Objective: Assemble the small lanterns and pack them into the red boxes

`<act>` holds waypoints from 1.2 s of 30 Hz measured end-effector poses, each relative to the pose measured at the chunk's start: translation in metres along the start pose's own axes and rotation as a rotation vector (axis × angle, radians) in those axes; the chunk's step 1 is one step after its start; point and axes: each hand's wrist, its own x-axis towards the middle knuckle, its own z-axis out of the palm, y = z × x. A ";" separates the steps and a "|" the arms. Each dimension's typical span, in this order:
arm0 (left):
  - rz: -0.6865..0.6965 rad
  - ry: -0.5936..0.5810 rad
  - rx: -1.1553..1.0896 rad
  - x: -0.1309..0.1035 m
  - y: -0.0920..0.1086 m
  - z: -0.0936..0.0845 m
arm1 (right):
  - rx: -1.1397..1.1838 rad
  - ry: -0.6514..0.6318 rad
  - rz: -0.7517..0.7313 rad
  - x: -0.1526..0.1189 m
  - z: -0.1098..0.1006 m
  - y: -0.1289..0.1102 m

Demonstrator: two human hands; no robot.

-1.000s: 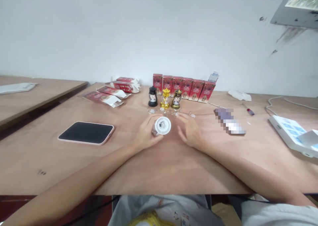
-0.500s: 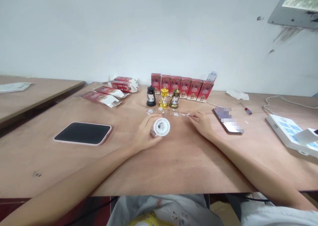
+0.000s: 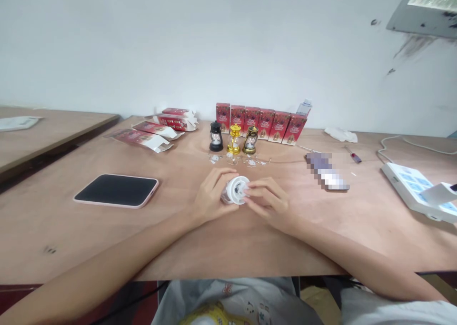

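Observation:
My left hand is wrapped round a small white lantern, tipped so that its round base faces me. A dark recess shows in the middle of the base. The fingertips of my right hand are pinched together at the right side of that base; what they hold, if anything, is too small to make out. Beyond my hands lie small white and metal bits. Behind these stand a black lantern, a gold lantern and a bronze lantern.
Several red boxes stand along the wall, with opened red cartons to their left. A dark phone lies at left, another phone at right. Further right are a screwdriver, tissue and a white power strip.
My right hand has come from the small bits, leftward and nearer to me, onto the lantern's base. The left hand with the lantern has shifted slightly right and nearer.

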 end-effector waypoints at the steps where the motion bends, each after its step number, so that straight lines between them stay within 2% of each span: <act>1: 0.003 0.005 0.011 0.000 0.000 0.000 | -0.002 -0.006 0.010 -0.001 0.000 0.000; 12: 0.006 0.012 0.045 -0.001 0.006 0.000 | 0.006 0.008 0.014 -0.001 0.000 -0.006; 25: 0.037 0.002 0.036 -0.002 0.003 0.000 | -0.002 0.003 0.022 -0.002 0.002 -0.005; 32: 0.033 0.007 0.057 -0.003 0.002 0.001 | -0.085 -0.118 -0.080 -0.001 -0.006 -0.003; 36: 0.041 -0.030 0.039 -0.004 0.003 0.000 | -0.034 -0.109 -0.053 -0.002 -0.006 -0.001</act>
